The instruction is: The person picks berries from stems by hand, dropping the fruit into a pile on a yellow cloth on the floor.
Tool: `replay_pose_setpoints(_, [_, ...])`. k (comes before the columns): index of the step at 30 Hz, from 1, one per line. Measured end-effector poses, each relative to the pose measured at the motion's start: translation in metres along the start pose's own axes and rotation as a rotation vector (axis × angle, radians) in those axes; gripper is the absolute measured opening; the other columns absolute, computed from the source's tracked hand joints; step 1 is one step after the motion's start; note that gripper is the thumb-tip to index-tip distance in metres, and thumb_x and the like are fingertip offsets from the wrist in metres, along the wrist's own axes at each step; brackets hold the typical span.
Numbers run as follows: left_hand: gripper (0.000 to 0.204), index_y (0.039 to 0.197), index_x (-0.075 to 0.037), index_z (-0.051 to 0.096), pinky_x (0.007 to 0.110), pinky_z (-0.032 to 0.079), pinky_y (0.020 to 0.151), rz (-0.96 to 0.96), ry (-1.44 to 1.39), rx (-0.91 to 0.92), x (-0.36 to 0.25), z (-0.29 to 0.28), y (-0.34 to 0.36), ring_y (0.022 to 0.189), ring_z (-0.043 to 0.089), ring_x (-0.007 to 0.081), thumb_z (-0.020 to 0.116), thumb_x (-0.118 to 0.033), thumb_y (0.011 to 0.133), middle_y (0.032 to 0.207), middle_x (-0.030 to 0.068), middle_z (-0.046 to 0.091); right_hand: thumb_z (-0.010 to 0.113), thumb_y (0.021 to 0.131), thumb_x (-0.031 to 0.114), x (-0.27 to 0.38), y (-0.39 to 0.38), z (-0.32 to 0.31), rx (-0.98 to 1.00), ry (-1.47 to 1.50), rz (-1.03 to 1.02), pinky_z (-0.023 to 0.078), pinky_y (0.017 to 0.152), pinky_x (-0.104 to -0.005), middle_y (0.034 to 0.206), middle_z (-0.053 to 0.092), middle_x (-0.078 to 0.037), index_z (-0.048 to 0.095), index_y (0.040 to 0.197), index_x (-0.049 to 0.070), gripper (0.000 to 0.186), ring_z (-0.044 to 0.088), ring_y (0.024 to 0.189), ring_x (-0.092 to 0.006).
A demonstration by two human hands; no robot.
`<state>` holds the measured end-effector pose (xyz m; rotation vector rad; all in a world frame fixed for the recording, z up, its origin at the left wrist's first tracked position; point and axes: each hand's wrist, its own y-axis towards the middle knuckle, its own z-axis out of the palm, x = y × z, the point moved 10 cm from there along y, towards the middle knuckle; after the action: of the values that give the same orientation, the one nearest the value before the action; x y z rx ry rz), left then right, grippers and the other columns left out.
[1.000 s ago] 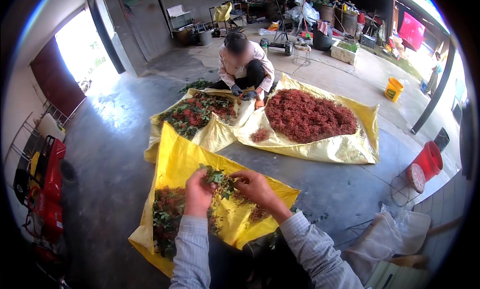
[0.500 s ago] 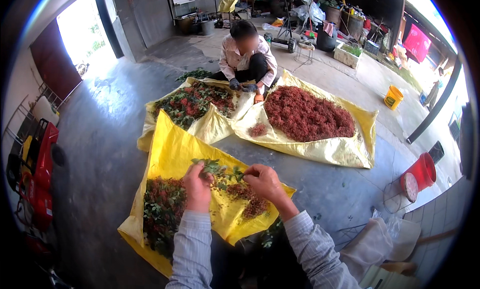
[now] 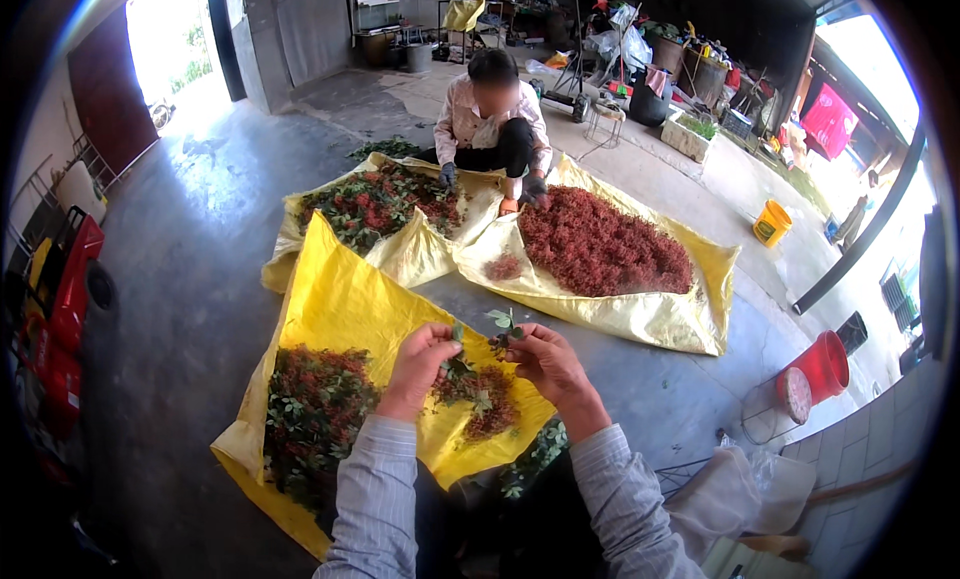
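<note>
Pinching leafy green sprigs [image 3: 504,322] just below the frame's centre, the left hand [image 3: 418,367] and right hand [image 3: 553,367] would best grip lightly and work low over the yellow sheet [image 3: 340,299] at lower left, catching whatever drops.

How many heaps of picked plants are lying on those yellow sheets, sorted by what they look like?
Leafy red-and-green heaps: 2 (near heap and far heap)
Mostly red piles: 3 (large far pile, small far pile beside it, loose near pile)
Total: 5
</note>
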<state>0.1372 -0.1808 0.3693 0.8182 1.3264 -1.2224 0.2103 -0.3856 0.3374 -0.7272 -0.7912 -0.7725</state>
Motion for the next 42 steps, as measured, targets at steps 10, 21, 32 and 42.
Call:
replay_pose_setpoints(10, [0.032,0.12,0.003,0.072,0.022,0.047,0.069,0.182,-0.018,0.125,0.009,0.03,0.015,0.078,0.06,0.0038,0.08,-0.008,0.092,0.086,-0.0029,0.07,0.075,0.099,0.016,-0.004,0.002,0.014,-0.008,-0.148,-0.021,0.042,0.065,-0.0189,0.095,0.074,0.005,0.073,0.11,0.014,0.011,0.069,0.084,-0.0036])
replay_pose_setpoints(21, [0.023,0.105,-0.001,0.078,0.026,0.046,0.061,0.285,0.401,-0.002,-0.019,0.035,0.003,0.067,0.057,0.0052,0.083,-0.013,0.086,0.073,-0.0007,0.066,0.074,0.099,0.01,0.001,0.004,0.017,-0.041,-0.163,-0.086,0.055,0.078,-0.0264,0.096,0.074,-0.001,0.073,0.107,0.004,0.01,0.069,0.083,-0.0115])
replay_pose_setpoints(32, [0.016,0.1,0.0,0.076,0.029,0.052,0.067,0.299,0.468,0.021,-0.005,0.04,0.012,0.071,0.065,0.0097,0.078,-0.012,0.09,0.079,0.0037,0.073,0.073,0.1,0.016,0.005,0.005,0.001,-0.08,-0.149,-0.126,0.051,0.076,-0.0268,0.096,0.074,0.002,0.074,0.106,0.01,0.008,0.069,0.088,-0.0093])
replay_pose_setpoints(42, [0.012,0.096,0.0,0.074,0.029,0.053,0.064,0.284,0.456,0.039,0.004,0.044,0.017,0.069,0.066,0.0101,0.075,-0.009,0.087,0.078,0.0038,0.073,0.07,0.099,0.014,0.01,0.001,-0.014,-0.262,-0.079,-0.173,0.048,0.068,-0.0275,0.097,0.076,0.001,0.072,0.109,0.012,0.01,0.073,0.084,-0.0118])
